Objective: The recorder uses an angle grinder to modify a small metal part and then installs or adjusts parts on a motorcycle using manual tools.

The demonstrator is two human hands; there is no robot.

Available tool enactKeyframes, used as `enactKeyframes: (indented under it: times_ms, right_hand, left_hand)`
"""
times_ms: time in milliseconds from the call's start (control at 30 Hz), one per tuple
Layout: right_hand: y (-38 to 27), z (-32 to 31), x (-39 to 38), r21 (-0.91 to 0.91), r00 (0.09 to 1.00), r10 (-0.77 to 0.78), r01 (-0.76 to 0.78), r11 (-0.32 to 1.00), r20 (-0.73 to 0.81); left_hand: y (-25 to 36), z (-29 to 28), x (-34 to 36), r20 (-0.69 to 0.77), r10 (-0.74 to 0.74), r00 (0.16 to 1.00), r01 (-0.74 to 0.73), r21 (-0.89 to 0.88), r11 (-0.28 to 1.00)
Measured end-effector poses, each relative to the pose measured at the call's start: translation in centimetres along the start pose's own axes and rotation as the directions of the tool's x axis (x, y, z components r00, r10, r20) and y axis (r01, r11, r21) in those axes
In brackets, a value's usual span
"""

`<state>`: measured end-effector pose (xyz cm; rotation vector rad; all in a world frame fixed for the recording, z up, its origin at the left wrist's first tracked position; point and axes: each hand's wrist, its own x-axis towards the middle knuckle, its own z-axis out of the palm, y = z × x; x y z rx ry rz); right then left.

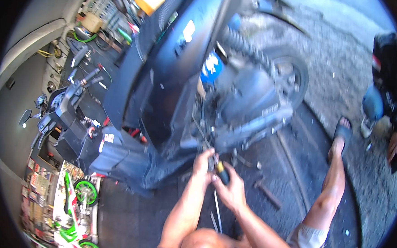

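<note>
Both my hands meet in front of the low side of a dark scooter (178, 73). My right hand (232, 191) is closed around a tool with a yellow-and-black handle (223, 172); its working end is too blurred to make out. Close against it, my left hand (202, 163) is closed, its fingertips pinching a small dark part by the scooter's frame that I cannot make out. Just beyond the fingers, thin cables (201, 128) run down beside the grey engine casing (249, 97).
A hammer (268, 193) and thin metal rods (217, 210) lie on the dark floor mat. My sandalled foot (342, 129) is out to the right, near another person (390, 98) holding a dark object. At left stand another scooter (69, 112) and a green-wheeled motorbike picture (80, 203).
</note>
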<state>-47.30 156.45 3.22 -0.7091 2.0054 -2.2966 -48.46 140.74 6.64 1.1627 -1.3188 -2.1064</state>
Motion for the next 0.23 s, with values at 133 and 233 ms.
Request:
enactKeyframes:
  times_ms: [133, 233]
  right_hand:
    - [0.8, -1.8, -0.4, 0.607, 0.500, 0.345, -0.679, -0.414, 0.794]
    - [1.5, -0.2, 0.1, 0.462, 0.641, 0.514, -0.767, 0.444, 0.570]
  left_hand:
    - [-1.8, -0.8, 1.3, 0.046, -0.038, 0.998, 0.040, -0.060, 0.997]
    - [-1.1, 0.2, -0.4, 0.063, 0.022, 0.998, -0.019, -0.039, 0.999]
